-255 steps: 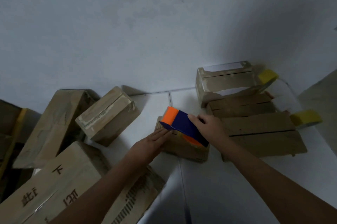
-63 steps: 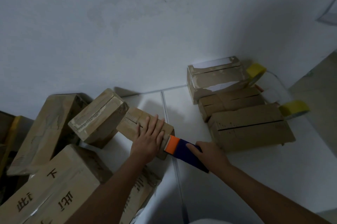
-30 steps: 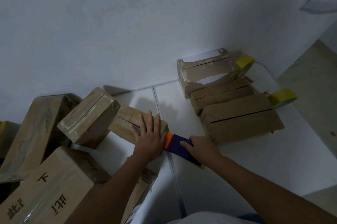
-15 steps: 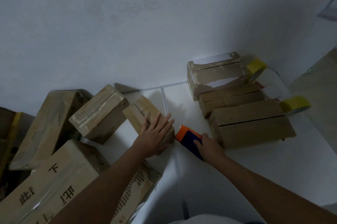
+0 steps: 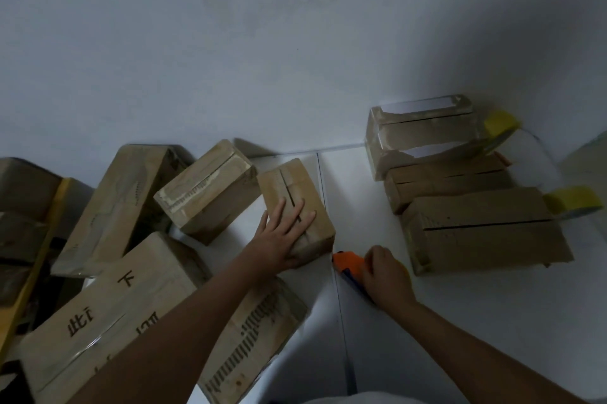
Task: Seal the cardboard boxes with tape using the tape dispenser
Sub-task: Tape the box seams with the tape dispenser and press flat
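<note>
So the small cardboard box (image 5: 295,203) has swung round since a second ago. It was lying crossways in front of me with the dispenser running along its near edge, and now its long side points away toward the wall, with the dark flap seam showing on top. My left hand (image 5: 282,241) lies flat on the near end of it, fingers straight and spread, just pinning it down. My right hand (image 5: 386,275) has its fingers curled around the tape dispenser (image 5: 349,264), and only the orange nose and a strip of blue body poke out. The nose sits right at the box's near bottom corner, touching or very nearly, I can't tell which.

My read: the last pass is done and the box got turned for the next one, probably up the near face and along that top seam. Can't see any tape strand from here, too dark.

The other stuff hasn't moved: a taped box (image 5: 205,191) just left of mine, the big printed carton (image 5: 131,311) under my left forearm, and a long slit box (image 5: 483,232) off to the right with yellow tape rolls (image 5: 573,201) beside it.
</note>
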